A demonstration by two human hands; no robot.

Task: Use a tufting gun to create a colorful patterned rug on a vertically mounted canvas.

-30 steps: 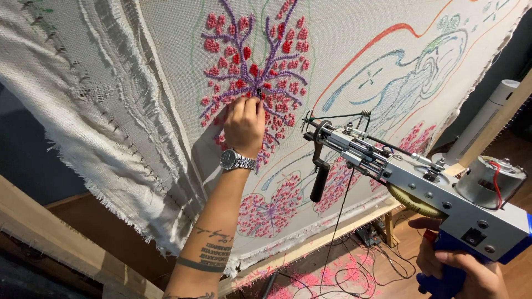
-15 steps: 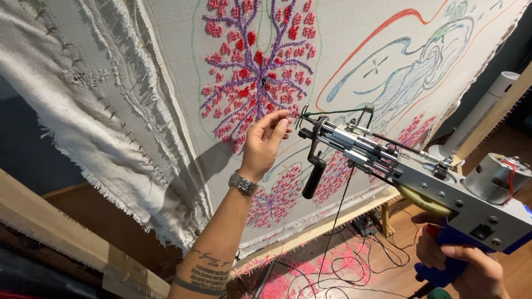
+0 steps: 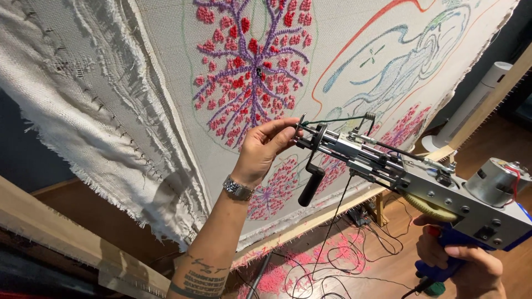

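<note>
A tufting gun [image 3: 421, 180] with a silver body, a black front handle and a blue grip points left toward a stretched white cloth [image 3: 166, 83]. My right hand [image 3: 463, 263] is closed around the blue grip at the lower right. My left hand [image 3: 266, 147], with a watch on the wrist, pinches at the gun's needle tip, where a thin dark green yarn runs. On the cloth just above is a tufted tree pattern [image 3: 252, 72] in purple and red.
The cloth hangs on a wooden frame [image 3: 310, 224]; its frayed edge folds over at the left. Pink yarn scraps and black cables [image 3: 327, 266] lie on the wooden floor. A white tower fan [image 3: 471, 105] stands at the right.
My left hand has left the tufted pattern on the cloth and come down to the gun's needle tip. The gun has shifted slightly lower in view.
</note>
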